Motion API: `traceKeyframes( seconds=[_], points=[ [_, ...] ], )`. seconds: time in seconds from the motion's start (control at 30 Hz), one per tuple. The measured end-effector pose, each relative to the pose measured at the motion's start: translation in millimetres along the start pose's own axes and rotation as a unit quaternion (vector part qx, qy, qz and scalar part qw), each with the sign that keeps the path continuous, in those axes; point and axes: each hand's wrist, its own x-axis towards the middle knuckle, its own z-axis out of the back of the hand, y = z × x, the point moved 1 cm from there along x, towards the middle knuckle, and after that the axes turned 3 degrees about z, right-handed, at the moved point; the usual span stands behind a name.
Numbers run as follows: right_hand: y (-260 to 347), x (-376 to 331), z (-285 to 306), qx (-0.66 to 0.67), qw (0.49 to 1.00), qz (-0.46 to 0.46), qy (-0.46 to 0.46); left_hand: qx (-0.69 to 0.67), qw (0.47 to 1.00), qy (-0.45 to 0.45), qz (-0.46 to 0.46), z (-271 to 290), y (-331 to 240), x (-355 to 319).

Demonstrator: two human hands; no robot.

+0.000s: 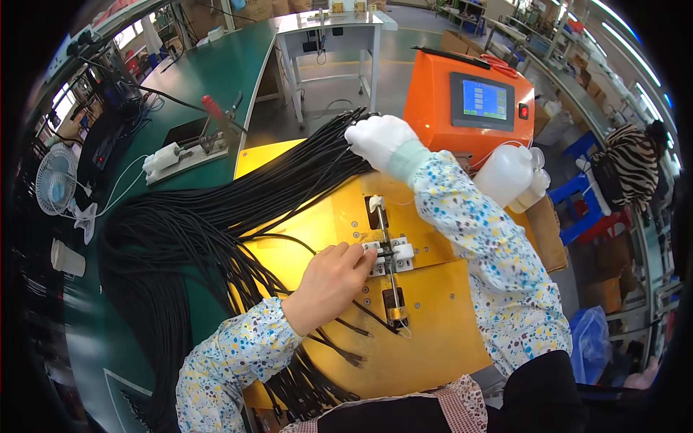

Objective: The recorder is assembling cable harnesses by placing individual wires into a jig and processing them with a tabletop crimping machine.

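A large bundle of thin black cables sweeps from the green table across a yellow machine plate. My left hand, bare, is closed in a pinch at a small clamping fixture with white blocks and a metal rod. One black cable runs under that hand, and a short dark length lies across the fixture beyond my fingertips. Farther off, my right hand, in a white glove, is closed at the far ends of the bundle; its fingertips are partly hidden. More loose cable ends hang over the plate's near left side.
An orange control box with a screen stands at the far right, white plastic bottles beside it. On the green table are a red-handled toggle clamp device, a small fan and a paper cup. Blue stools stand right.
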Motion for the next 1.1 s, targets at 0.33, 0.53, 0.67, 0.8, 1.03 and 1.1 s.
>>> traceKeyframes(
  seconds=[0.33, 0.53, 0.67, 0.8, 1.03, 1.1],
  points=[
    [19, -40, 57, -0.016, 0.999, -0.040, -0.003, -0.085, 0.991, -0.004, 0.102, 2, 13, 6],
    [12, -46, 55, 0.035, 0.988, -0.125, 0.083, -0.071, 0.996, 0.011, 0.059, 0, 13, 4],
    [14, -80, 57, 0.188, 0.977, -0.097, 0.003, -0.141, 0.978, 0.149, 0.024, 40, 6, 10],
    [45, -122, 62, 0.353, 0.934, -0.051, 0.016, -0.158, 0.987, -0.030, 0.028, 59, -20, 20],
    [70, -145, 32, 0.284, 0.953, -0.102, -0.022, -0.126, 0.990, -0.003, 0.063, 3, 0, 5],
    [68, -146, 32, 0.295, 0.949, -0.110, -0.038, -0.089, 0.995, -0.003, 0.042, 1, 0, 4]
  ],
)
